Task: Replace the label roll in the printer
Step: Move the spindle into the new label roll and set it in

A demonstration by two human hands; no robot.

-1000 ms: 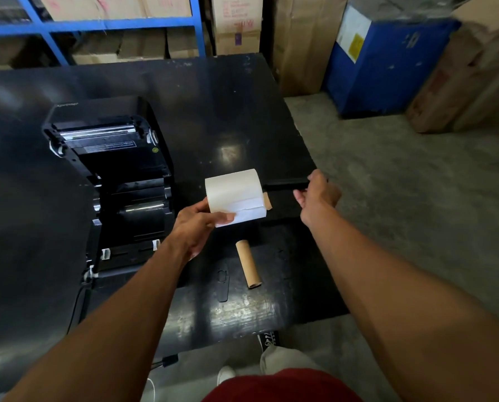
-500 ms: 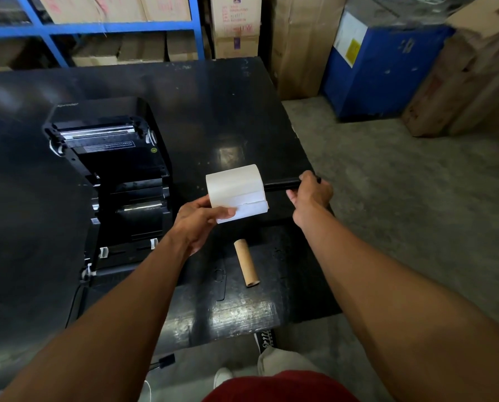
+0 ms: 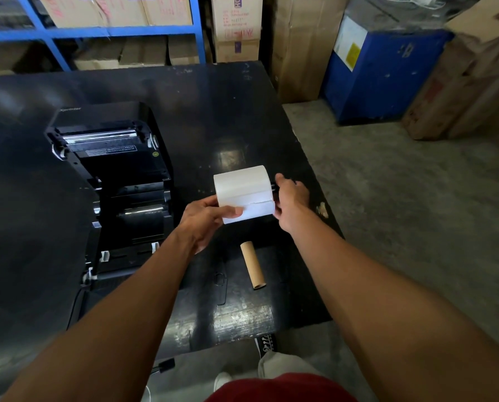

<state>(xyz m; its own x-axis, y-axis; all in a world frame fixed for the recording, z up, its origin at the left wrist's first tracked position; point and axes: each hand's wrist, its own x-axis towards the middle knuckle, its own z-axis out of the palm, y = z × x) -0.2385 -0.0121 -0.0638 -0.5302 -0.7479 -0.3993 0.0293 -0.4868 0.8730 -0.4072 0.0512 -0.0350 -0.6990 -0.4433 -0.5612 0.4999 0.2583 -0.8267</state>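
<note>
While the white label roll [image 3: 242, 188] is held above the table just right of the open printer [image 3: 120, 184], the left hand [image 3: 204, 219] grips its near side, thumb pressing the loose label end. At the roll's end away from the printer, the right hand [image 3: 290, 198] curls round a black spindle [image 3: 274, 187]. An empty cardboard core [image 3: 252, 265] lies on the black table [image 3: 213, 111], right of the printer.

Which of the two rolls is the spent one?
The bare brown cardboard core lying on the table. The white label roll, full, is in the left hand; right hand grips its black spindle.
</note>
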